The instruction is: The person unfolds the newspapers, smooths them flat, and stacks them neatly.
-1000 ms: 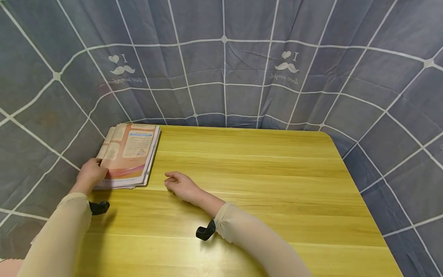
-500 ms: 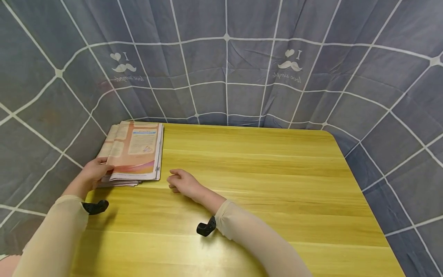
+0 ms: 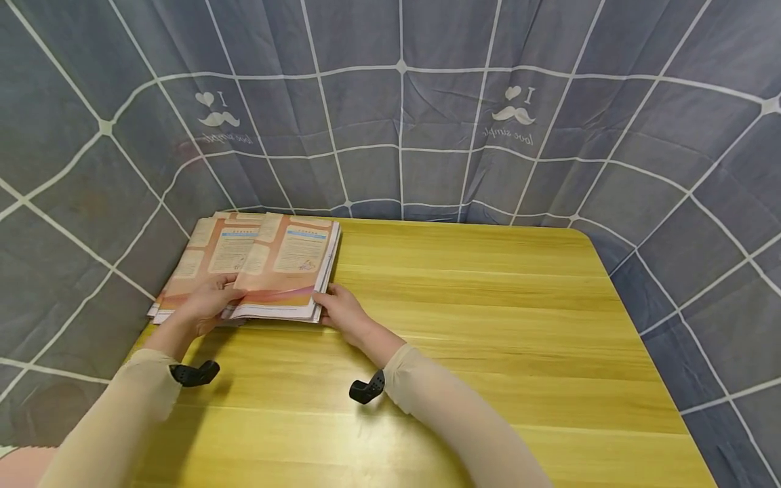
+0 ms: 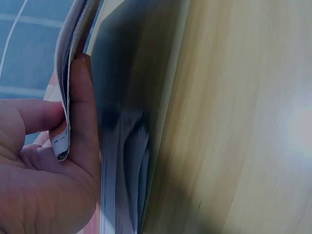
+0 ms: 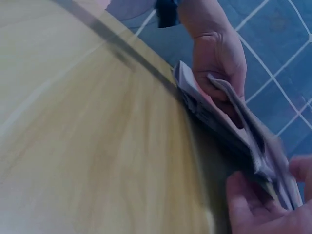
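A folded newspaper [image 3: 283,271] with an orange and cream printed page is held between my two hands at the left of the table. My left hand [image 3: 207,303] pinches its near-left corner; in the left wrist view the thumb lies on one side of the folded sheets [image 4: 65,87] and the fingers on the other. On the right edge, my right hand [image 3: 346,315] grips the same newspaper with the thumb on top. Beneath and to the left lies a stack of similar newspapers [image 3: 189,264], partly covered by the held one and my left hand.
The yellow wood-grain table [image 3: 488,325] stretches to the right. A grey curtain [image 3: 439,142] with white grid lines stands behind it and along both sides. Each wrist carries a black camera mount [image 3: 195,373].
My left hand has drawn the top newspaper rightward off the stack, uncovering the ones below. My right hand, which hovered beside it holding nothing, now grips its right edge.
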A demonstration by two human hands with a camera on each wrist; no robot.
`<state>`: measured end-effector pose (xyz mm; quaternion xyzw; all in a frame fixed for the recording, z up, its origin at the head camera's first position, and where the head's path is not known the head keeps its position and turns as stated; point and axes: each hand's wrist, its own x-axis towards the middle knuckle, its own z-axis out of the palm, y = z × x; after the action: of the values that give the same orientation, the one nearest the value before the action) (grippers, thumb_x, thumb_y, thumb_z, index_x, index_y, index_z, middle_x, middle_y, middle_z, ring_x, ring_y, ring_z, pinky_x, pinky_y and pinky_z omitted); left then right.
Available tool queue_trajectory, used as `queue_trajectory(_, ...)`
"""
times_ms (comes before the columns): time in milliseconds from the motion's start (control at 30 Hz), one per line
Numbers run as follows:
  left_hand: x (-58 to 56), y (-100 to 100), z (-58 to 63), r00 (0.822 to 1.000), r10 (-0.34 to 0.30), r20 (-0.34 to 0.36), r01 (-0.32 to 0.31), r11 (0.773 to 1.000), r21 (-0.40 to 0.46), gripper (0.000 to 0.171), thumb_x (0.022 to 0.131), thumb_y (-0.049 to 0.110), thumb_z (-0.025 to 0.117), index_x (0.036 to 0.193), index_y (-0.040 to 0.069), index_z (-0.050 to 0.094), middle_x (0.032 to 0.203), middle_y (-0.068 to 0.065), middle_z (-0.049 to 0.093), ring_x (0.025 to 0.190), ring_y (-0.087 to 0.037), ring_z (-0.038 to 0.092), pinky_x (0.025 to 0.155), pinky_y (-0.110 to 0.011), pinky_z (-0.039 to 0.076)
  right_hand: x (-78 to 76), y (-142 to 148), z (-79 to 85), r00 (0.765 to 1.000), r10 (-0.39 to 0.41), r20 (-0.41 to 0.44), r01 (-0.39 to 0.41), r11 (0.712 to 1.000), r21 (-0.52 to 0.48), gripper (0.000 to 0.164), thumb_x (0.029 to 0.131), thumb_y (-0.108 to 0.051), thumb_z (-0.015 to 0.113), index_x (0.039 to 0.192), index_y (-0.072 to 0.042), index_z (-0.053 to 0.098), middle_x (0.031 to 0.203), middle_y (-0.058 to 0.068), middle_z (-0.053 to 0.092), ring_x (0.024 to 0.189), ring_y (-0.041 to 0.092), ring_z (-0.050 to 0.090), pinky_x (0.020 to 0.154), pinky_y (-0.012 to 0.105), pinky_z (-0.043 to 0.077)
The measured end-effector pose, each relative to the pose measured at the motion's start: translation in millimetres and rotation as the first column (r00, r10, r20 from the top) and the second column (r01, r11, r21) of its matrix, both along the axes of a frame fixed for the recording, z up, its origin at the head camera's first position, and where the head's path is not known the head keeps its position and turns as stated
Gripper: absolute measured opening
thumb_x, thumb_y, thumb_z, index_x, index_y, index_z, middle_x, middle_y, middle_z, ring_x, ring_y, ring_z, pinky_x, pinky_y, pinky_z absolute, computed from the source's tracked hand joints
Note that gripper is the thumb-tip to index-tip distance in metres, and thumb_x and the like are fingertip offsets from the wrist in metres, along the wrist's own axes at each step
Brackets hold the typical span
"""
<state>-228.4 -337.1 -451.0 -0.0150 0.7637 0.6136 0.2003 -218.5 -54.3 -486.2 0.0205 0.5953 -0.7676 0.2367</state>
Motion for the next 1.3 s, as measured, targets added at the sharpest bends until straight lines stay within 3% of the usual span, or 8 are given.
queue_trajectory(133,0.9,22,-1.4,1.0,-0.016,0.014,0.015,0.999,0.041,0.05,0.11,0.007,0.046,0.152,-0.007,0.024,0.09,0.004,0.061,0.073,-0.007,0.055,0.065,-0.023,0.049,-5.7,13,3.3,0.994,-0.111,-0.024,0.112,0.992,0.066,0.048,0.102,-0.006,0.059,0.147,0.002,0.045,0.109,0.011,0.069,0.082,0.016,0.069,0.069,0.029,0.057)
queue_trajectory(233,1.5,38,-2.6,0.999,-0.026,0.023,0.024,0.998,0.062,0.058,0.109,0.006,0.045,0.156,-0.009,0.015,0.111,-0.001,0.062,0.092,-0.007,0.062,0.077,-0.026,0.055,-8.3,25,4.2,0.986,-0.16,-0.055,0.165,0.98,0.114,0.051,0.1,0.0,0.056,0.15,0.002,0.043,0.113,0.012,0.069,0.078,0.013,0.066,0.067,0.027,0.055)
queue_trajectory(300,1.5,48,-2.7,0.999,-0.028,0.034,0.025,0.997,0.071,0.059,0.109,0.006,0.044,0.157,-0.008,0.013,0.117,-0.004,0.061,0.096,-0.008,0.063,0.08,-0.027,0.056,-9.5,33,3.3,0.981,-0.177,-0.075,0.186,0.973,0.138,0.052,0.099,0.002,0.055,0.15,0.001,0.044,0.116,0.014,0.069,0.081,0.015,0.067,0.07,0.028,0.056)
queue_trajectory(467,0.5,71,0.0,0.998,-0.029,0.062,0.024,0.996,0.082,0.054,0.111,0.009,0.041,0.158,-0.006,0.018,0.113,-0.005,0.061,0.094,-0.009,0.063,0.079,-0.028,0.056,-11.9,54,1.3,0.976,-0.187,-0.113,0.204,0.964,0.169,0.05,0.099,0.004,0.053,0.148,0.001,0.045,0.121,0.017,0.067,0.099,0.026,0.07,0.081,0.036,0.058)
queue_trajectory(633,-1.9,92,2.7,0.994,-0.054,0.094,0.043,0.993,0.11,0.047,0.111,0.008,0.039,0.153,-0.007,0.027,0.103,-0.004,0.064,0.088,-0.01,0.064,0.076,-0.029,0.058,-13.6,81,2.1,0.974,-0.185,-0.132,0.21,0.954,0.215,0.046,0.101,0.003,0.052,0.147,0.0,0.046,0.123,0.02,0.066,0.1,0.028,0.07,0.08,0.037,0.059)
queue_trajectory(867,-5.5,131,1.5,0.991,-0.092,0.096,0.079,0.987,0.14,0.044,0.111,0.009,0.041,0.152,-0.005,0.033,0.109,-0.01,0.069,0.091,-0.015,0.07,0.08,-0.033,0.06,-9.8,127,4.0,0.965,-0.205,-0.163,0.243,0.933,0.265,0.043,0.101,0.0,0.054,0.144,-0.003,0.049,0.121,0.019,0.067,0.098,0.026,0.07,0.078,0.036,0.059)
queue_trajectory(1100,-6.4,177,-2.2,0.994,-0.093,0.059,0.09,0.994,0.059,0.043,0.109,0.009,0.047,0.148,-0.005,0.037,0.123,-0.023,0.067,0.098,-0.024,0.071,0.086,-0.043,0.059,0.9,170,9.7,0.959,-0.221,-0.174,0.269,0.905,0.329,0.042,0.103,-0.003,0.054,0.145,-0.005,0.049,0.122,0.019,0.068,0.101,0.026,0.07,0.079,0.034,0.058)
queue_trajectory(1300,-3.3,212,-6.7,0.994,-0.107,0.019,0.107,0.994,0.003,0.047,0.106,0.006,0.052,0.149,-0.002,0.036,0.119,-0.022,0.068,0.094,-0.026,0.072,0.081,-0.044,0.06,12.0,203,12.8,0.957,-0.221,-0.186,0.277,0.882,0.382,0.044,0.104,-0.004,0.053,0.147,-0.003,0.046,0.124,0.021,0.066,0.102,0.026,0.069,0.077,0.031,0.057)
